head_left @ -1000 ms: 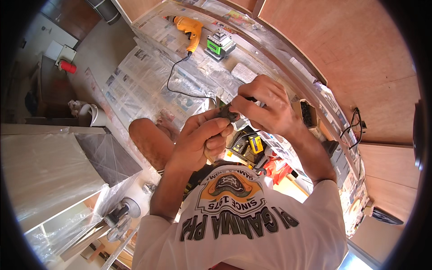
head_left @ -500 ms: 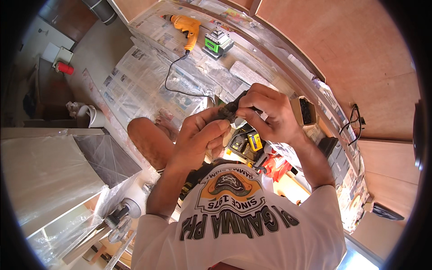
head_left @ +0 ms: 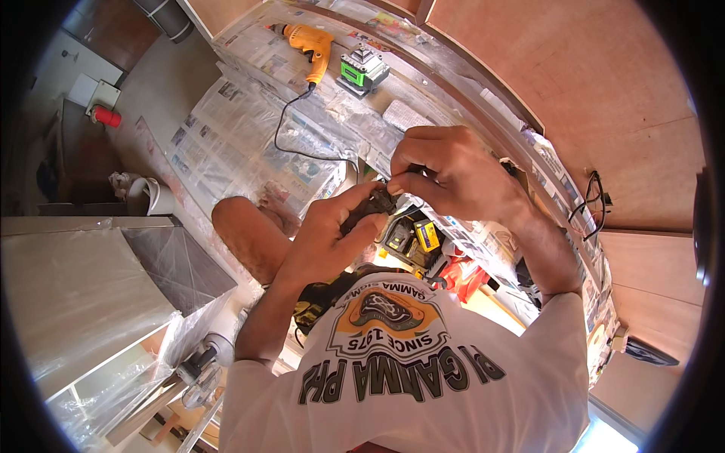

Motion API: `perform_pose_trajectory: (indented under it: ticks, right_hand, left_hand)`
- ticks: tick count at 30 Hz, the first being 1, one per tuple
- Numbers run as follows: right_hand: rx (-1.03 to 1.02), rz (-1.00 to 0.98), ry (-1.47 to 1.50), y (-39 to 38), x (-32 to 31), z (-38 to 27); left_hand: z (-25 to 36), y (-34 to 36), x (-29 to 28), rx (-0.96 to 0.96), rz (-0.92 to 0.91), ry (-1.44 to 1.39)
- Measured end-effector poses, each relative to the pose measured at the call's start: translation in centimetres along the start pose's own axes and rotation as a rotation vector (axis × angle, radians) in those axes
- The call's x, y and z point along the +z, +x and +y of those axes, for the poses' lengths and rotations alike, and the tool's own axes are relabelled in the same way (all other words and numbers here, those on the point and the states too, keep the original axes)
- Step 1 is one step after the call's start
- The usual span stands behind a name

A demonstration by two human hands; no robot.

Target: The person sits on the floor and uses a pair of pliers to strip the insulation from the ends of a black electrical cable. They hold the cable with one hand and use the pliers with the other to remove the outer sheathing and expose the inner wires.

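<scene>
Head view, looking down: a small dark part (head_left: 375,202), matte and lumpy in outline, sits between the two hands above the person's chest, too small and shaded to tell its make. The left hand (head_left: 332,234) is wrapped around it from below, fingers curled tight, thumb on top. The right hand (head_left: 445,172) meets it from above with thumb and forefinger pinched narrowly on its upper end, the other fingers folded. Just below the hands lie a black-and-yellow tool (head_left: 414,235) and something red (head_left: 462,273), both partly hidden. Farther out, the counter (head_left: 226,143) is covered in crinkled newspaper sheets and curves along a smooth brown plywood wall (head_left: 604,98). On it rest one orange drill (head_left: 311,44) with one black cord (head_left: 291,143) looping toward the hands, and one boxy green-and-black device (head_left: 363,69) just beside the drill. Open paper-covered room lies left of the cord.
</scene>
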State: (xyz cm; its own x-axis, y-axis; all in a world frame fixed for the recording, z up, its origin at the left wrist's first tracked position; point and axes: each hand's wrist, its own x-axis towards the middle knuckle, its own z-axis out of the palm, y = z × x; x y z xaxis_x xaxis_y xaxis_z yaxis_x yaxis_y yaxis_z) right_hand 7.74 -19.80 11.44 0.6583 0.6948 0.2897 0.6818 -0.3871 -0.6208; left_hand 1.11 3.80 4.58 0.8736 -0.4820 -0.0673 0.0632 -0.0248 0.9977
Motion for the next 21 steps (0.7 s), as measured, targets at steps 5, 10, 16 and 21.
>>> perform_pose_trajectory:
  ticks: [5, 10, 16, 21]
  right_hand:
    - [-0.148, -0.013, -0.062, 1.4, 0.0, 0.2]
    - [0.005, -0.08, 0.012, 1.8, 1.1, 0.8]
    - [0.462, -0.417, 0.363, 2.7, -0.9, 2.1]
    - [0.53, -0.534, 0.501, 3.1, -0.6, 3.5]
  left_hand:
    - [0.3, 0.5, -0.6, 0.047, -0.05, 0.157]
    - [-0.2, 0.2, -1.0, 0.111, 0.048, 0.28]
    - [-0.3, 0.6, -1.1, 0.179, 0.105, 0.458]
    - [-0.5, 0.2, -1.8, 0.112, 0.002, 0.427]
